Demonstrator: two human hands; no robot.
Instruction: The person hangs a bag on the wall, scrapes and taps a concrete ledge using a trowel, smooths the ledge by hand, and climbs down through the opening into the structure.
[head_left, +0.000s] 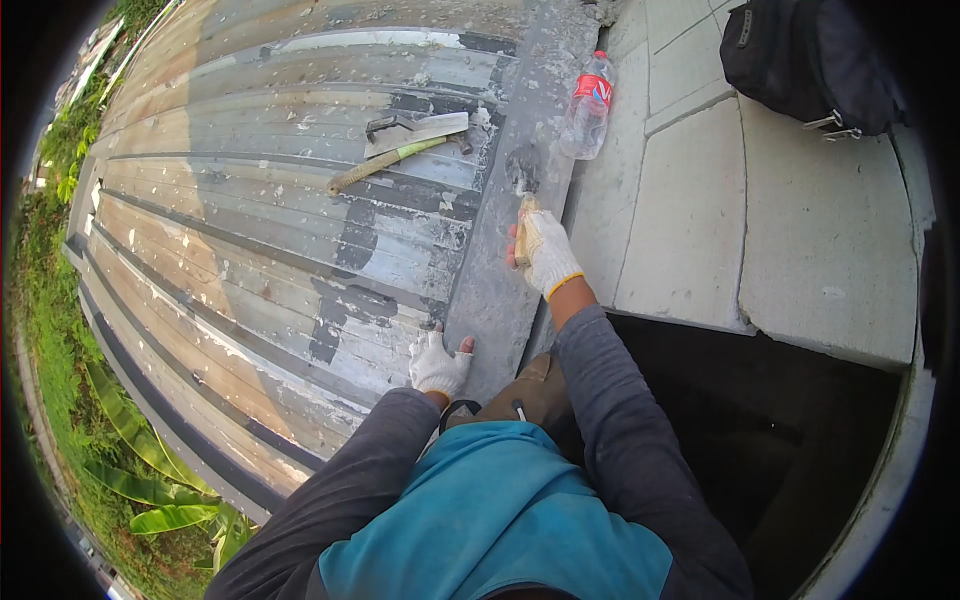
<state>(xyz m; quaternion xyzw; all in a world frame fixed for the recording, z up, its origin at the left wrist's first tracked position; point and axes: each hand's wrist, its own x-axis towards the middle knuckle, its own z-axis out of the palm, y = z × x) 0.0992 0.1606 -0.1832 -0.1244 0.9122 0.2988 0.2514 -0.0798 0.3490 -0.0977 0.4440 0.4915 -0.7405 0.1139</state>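
My right hand [546, 250], in a white glove with bare fingertips, is closed round the wooden handle of a brush [526, 215]. The brush's dark bristles touch the grey flashing strip [497, 262]. Lower down, my left hand [438, 363], gloved the same way, rests with its fingers apart at the edge of the metal roof [380, 245]. On the roof's ridges lie a hammer [395, 163] with a yellow-green handle and a flat trowel [428, 133]. A clear plastic bottle [588, 112] with a red label lies beyond my right hand.
Grey concrete slabs [690, 215] lie to the right, with a black bag [800, 65] on them at the top. Below the slabs is a dark opening [740, 430]. The roof's far edge [170, 405] drops toward green plants at the left.
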